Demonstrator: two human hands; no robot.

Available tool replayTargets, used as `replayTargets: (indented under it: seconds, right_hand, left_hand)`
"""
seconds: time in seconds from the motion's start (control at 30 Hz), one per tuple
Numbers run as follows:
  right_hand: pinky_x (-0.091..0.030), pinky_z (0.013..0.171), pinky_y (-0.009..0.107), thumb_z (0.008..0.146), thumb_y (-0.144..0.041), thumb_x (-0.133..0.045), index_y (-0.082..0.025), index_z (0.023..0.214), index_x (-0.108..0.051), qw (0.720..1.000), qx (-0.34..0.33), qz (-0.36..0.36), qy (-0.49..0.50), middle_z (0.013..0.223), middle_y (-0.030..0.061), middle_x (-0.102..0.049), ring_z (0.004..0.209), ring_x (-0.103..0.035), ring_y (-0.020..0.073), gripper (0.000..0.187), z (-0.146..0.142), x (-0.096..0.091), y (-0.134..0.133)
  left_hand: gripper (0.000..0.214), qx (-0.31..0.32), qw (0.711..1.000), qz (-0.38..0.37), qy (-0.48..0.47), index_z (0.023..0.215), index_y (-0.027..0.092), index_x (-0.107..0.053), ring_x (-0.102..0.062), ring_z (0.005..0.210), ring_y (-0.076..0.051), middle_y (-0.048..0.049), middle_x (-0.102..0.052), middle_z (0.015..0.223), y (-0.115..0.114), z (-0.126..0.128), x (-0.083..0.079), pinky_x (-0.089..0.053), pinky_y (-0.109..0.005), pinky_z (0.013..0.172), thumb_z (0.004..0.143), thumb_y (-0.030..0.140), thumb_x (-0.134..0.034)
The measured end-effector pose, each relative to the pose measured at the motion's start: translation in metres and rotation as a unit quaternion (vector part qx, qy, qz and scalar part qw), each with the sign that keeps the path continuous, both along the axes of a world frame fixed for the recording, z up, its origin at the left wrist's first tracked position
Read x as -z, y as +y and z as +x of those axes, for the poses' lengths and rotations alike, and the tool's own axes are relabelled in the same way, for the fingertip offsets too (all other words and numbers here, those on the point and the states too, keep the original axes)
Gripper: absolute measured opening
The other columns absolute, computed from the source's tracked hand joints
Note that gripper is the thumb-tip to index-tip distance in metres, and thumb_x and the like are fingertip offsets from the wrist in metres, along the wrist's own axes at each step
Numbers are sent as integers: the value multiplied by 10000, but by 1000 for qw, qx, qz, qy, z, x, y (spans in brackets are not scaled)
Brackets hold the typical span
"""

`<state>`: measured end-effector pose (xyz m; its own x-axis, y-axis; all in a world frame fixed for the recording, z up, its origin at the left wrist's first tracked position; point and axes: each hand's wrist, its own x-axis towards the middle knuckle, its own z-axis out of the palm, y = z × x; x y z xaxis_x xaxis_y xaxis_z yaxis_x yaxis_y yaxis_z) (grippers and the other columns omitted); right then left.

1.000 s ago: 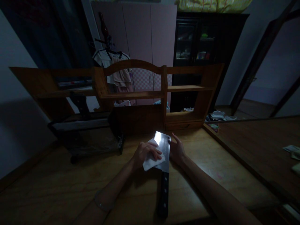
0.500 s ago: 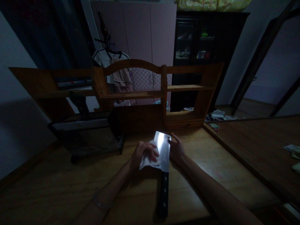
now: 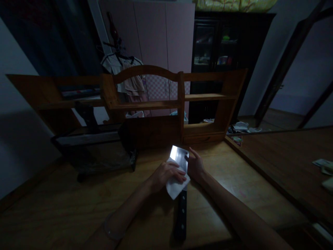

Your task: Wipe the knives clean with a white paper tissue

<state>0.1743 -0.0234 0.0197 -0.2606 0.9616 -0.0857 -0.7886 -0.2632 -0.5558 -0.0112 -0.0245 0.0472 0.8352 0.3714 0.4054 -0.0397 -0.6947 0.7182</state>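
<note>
Steel cleaver (image 3: 180, 157): it lay ahead of me, above the wooden desk (image 3: 244, 180), its broad blade pointing away, with a bright reflection at the far left corner and a small hole near the far right corner; whether the blade touched the desk I could not tell.

Black handle (image 3: 182, 212): it pointed toward me, three pale rivets in a row along it.

White tissue (image 3: 175, 191): it covered the near part of the blade, a loose corner reaching down beside the top of the handle.

My left hand (image 3: 168, 173): it held the tissue, the bent fingers laying it against the blade; a pale bracelet (image 3: 111, 233) circled that arm.

My right hand (image 3: 197, 167): it was set against the blade's right edge, thumb raised apart; the fingertips were partly hidden, so I could not tell how far they closed.

Wooden hutch (image 3: 148, 70): it stood along the desk's far side, arched at the centre, with a drawer (image 3: 204, 139) at lower right.

Dark-framed object (image 3: 96, 152): it sat on the desk to my left, too dim to identify.

Background: garments (image 3: 134, 85) hung behind the arch; beyond stood a pink wardrobe (image 3: 153, 38) and a black cabinet (image 3: 256, 45) with glass doors, a yellow bundle (image 3: 234, 5) on top.
</note>
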Motion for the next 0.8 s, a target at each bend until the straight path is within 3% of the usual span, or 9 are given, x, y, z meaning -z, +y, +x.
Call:
replayTargets:
  seconds: [0.17,0.4,0.57,0.8]
  right_hand:
    - [-507,638,302,866,-426,-472,-146,788,-590,1000,14,-25,7,644,32,-638,606,-627,176,314,1,-1,0]
    - [-497,605,305,856,-430,-476,-150,827,-603,999,31,-21,-38,671,42,-637,612,-626,188,310,0,-1,-1]
    - [-489,593,305,840,-404,-503,-166,752,-587,999,35,-35,-16,603,23,-620,567,-609,181,267,0,-1,0]
    - [-488,595,304,826,-406,-522,-157,752,-606,999,20,-23,-12,635,32,-649,576,-614,182,273,1,0,0]
  left_hand:
    - [618,24,999,32,19,958,222,-709,-577,1084,-190,-34,-696,1043,-1,5,4,-288,-386,1027,958,376,-110]
    - [638,3,999,-24,23,1247,116,-556,-584,1059,-245,-101,-726,861,-8,2,-5,-306,-416,975,949,460,-109]
    - [675,40,998,4,55,1138,159,-643,-583,1057,-214,-68,-725,909,-12,2,-4,-268,-390,1017,949,472,-75]
    - [643,64,996,-38,43,1052,148,-679,-652,935,-190,-79,-717,949,-11,3,3,-281,-371,1038,961,431,-110]
